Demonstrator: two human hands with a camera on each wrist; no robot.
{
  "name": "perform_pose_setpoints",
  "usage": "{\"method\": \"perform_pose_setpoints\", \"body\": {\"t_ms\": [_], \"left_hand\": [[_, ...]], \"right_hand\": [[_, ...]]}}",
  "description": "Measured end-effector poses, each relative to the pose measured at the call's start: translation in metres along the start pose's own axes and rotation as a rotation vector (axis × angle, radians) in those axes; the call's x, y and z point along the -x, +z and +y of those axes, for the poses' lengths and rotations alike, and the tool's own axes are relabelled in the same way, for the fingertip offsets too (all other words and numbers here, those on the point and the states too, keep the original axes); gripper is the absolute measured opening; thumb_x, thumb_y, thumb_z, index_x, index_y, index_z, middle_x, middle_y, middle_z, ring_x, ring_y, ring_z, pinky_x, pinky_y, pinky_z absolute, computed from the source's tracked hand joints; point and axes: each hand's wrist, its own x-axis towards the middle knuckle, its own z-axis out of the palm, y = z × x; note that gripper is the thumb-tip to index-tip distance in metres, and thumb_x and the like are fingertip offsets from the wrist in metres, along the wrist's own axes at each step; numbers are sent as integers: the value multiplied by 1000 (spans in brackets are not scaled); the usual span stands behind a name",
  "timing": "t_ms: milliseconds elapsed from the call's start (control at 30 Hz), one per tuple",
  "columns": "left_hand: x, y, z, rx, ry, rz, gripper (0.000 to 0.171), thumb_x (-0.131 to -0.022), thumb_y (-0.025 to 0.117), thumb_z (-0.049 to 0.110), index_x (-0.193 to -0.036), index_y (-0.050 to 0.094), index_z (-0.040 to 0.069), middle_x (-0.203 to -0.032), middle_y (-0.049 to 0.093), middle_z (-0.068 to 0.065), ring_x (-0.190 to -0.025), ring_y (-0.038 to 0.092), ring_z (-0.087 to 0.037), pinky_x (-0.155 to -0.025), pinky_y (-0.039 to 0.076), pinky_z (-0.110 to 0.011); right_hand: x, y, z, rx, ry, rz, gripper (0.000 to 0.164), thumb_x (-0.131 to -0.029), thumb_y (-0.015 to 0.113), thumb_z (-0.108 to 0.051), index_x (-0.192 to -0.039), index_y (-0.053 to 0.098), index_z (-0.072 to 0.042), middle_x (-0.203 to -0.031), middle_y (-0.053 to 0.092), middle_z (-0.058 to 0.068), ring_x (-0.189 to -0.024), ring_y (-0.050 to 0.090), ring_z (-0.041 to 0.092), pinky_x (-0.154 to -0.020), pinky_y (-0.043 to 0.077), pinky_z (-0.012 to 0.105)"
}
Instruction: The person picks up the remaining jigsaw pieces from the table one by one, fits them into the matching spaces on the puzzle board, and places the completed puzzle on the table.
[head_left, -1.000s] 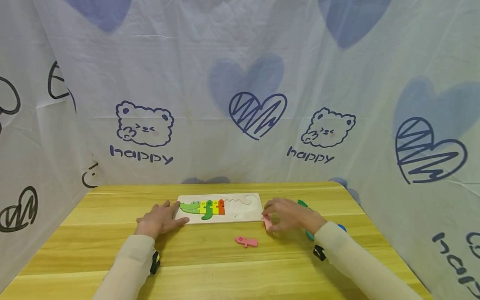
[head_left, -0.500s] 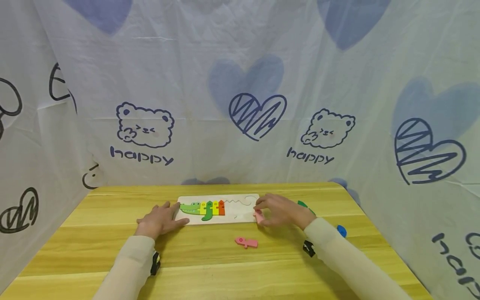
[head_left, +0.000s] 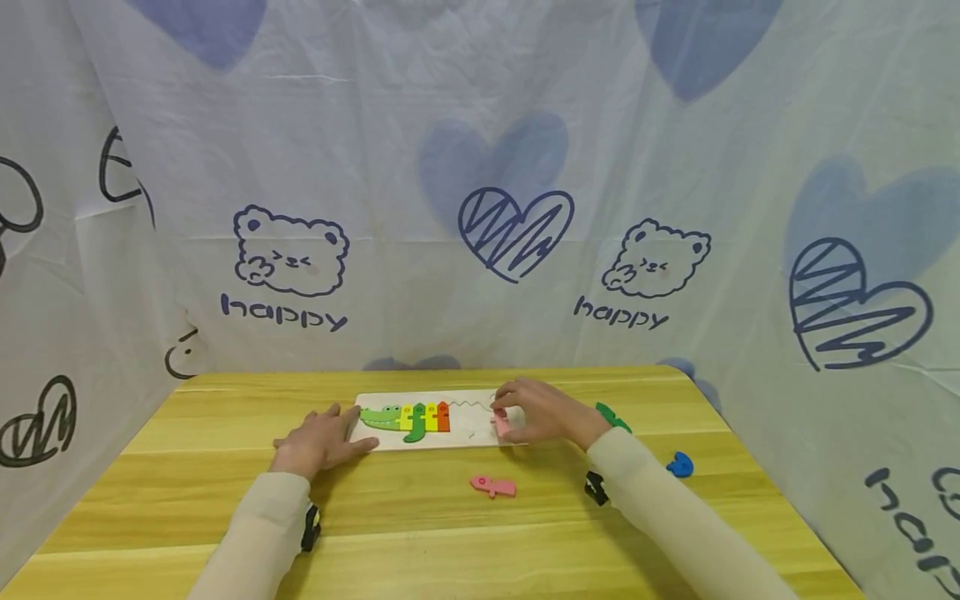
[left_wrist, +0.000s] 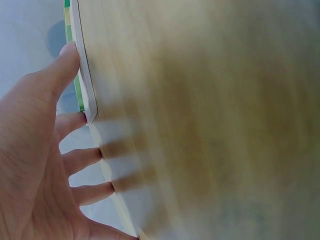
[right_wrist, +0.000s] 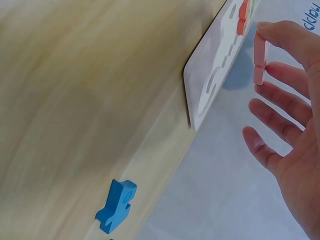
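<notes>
A pale wooden puzzle board (head_left: 468, 425) lies on the table with a crocodile's green head (head_left: 381, 416), yellow and green pieces and an orange piece (head_left: 443, 417) set in its left half. My left hand (head_left: 318, 442) rests at the board's left end, fingers spread; in the left wrist view its thumb (left_wrist: 69, 62) touches the board's edge. Over the board's right part, my right hand (head_left: 547, 412) pinches a pink puzzle piece (right_wrist: 259, 57) between thumb and fingers. A second pink puzzle piece (head_left: 492, 486) lies in front of the board.
To the right on the wooden table (head_left: 420, 550) lie a green puzzle piece (head_left: 612, 416), near the right forearm, and a blue puzzle piece (head_left: 681, 465). A printed white curtain (head_left: 405, 317) hangs behind the table's back edge and along the sides.
My right hand has moved left with the pink puzzle piece, from beside the board's right end to over its right part. The blue piece has come into fuller view. My left hand stays put.
</notes>
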Motion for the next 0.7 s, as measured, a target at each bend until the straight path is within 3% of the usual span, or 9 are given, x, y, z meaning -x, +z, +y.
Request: {"method": "perform_pose_setpoints", "body": {"t_ms": [300, 700], "left_hand": [[-3, 2, -1, 4, 0, -3, 93, -93, 54, 74, -162, 33, 16, -166, 29, -28, -148, 23, -64, -93, 24, -96], [-1, 1, 0, -5, 2, 5, 93, -93, 54, 74, -162, 34, 16, -165, 30, -29, -147, 25, -64, -92, 26, -96]], "right_hand": [[-11, 1, -3, -48, 27, 4, 50, -90, 79, -37, -131, 71, -10, -138, 65, 7, -128, 59, 26, -114, 50, 45], [-32, 4, -8, -51, -20, 13, 46, -90, 80, -33, -128, 72, -9, -135, 67, 8, -125, 60, 26, -113, 51, 44]]}}
